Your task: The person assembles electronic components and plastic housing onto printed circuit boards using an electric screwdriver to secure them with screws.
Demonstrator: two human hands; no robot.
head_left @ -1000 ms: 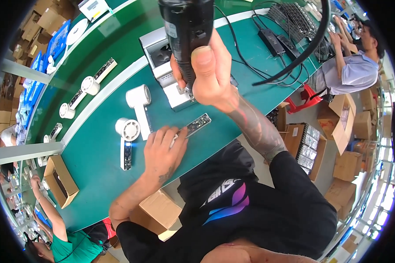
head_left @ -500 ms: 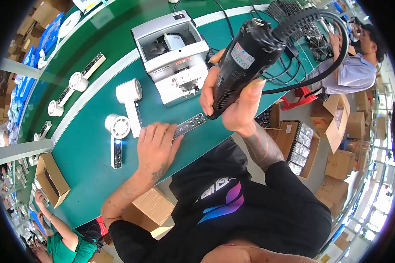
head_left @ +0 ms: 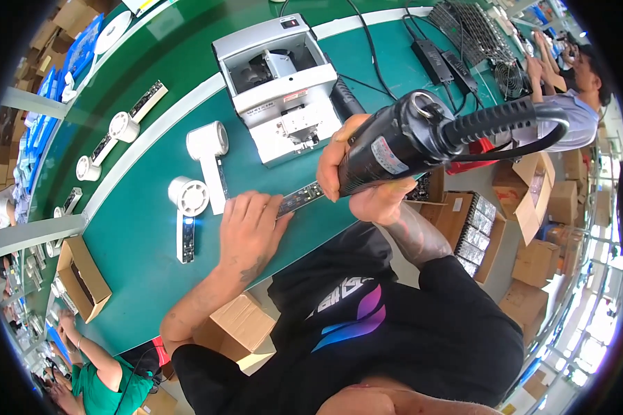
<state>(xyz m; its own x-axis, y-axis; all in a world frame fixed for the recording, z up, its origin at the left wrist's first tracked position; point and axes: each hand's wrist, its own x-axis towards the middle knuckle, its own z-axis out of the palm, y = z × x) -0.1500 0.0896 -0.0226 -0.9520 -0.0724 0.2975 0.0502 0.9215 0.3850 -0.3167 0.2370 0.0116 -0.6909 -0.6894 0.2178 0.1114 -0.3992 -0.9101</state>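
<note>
My right hand [head_left: 374,197] is wrapped around a thick black corded electric screwdriver [head_left: 384,149], held tilted with its cord end up and to the right. Its tip is hidden behind my fingers, near the right end of a narrow strip with a circuit board [head_left: 301,198]. My left hand [head_left: 248,225] presses on the strip's other end, fingers together over it, hiding what lies beneath. Left of that hand, two white handheld fans lie on the green table: one fan [head_left: 208,142] with its handle beside my fingertips, another fan [head_left: 188,196] with its circuit board exposed and a light glowing.
A grey-white machine with an open top [head_left: 277,90] stands beyond my hands. Black power adapters [head_left: 432,62] and cables lie at the far right. More fans [head_left: 123,128] rest beyond a pale rail on the left. An open cardboard box [head_left: 83,280] stands at the left edge. Co-workers sit on both sides.
The screwdriver has tipped over, its cord end swinging down and to the right, which uncovers the power adapters behind. My left hand stays nearly where it was on the strip.
</note>
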